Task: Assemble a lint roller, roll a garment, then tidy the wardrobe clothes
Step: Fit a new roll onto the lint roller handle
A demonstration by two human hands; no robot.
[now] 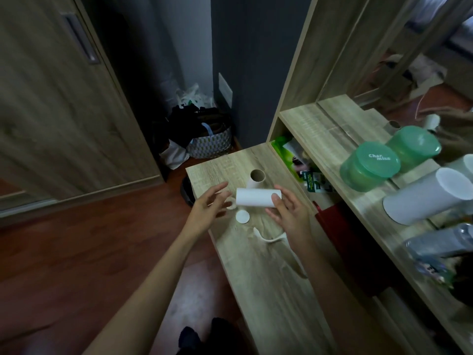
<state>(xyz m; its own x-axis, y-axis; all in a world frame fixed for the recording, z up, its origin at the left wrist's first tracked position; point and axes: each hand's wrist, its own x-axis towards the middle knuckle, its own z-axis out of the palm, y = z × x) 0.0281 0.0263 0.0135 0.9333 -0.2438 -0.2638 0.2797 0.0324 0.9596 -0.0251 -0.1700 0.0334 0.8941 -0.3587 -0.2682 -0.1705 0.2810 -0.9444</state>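
A white lint roll (256, 197) is held level just above the wooden table (268, 290). My right hand (289, 213) grips its right end, thumb on the end face. Just off the roll's left end, my left hand (207, 206) has its fingers spread and holds nothing. A small white ring-shaped piece (231, 204) lies partly hidden by those fingers. A brown cardboard tube (257, 176) stands upright right behind the roll. A round white cap (242, 216) lies flat on the table below the roll. A curved white handle (268, 238) lies nearer to me.
A shelf unit with a mirror rises at the right, carrying a green tub (368, 165) and a white cylinder (430, 196). Packets fill the cubby (302, 165) beside the table. Bags (204, 134) sit on the floor behind. A wardrobe door (51, 111) stands at left.
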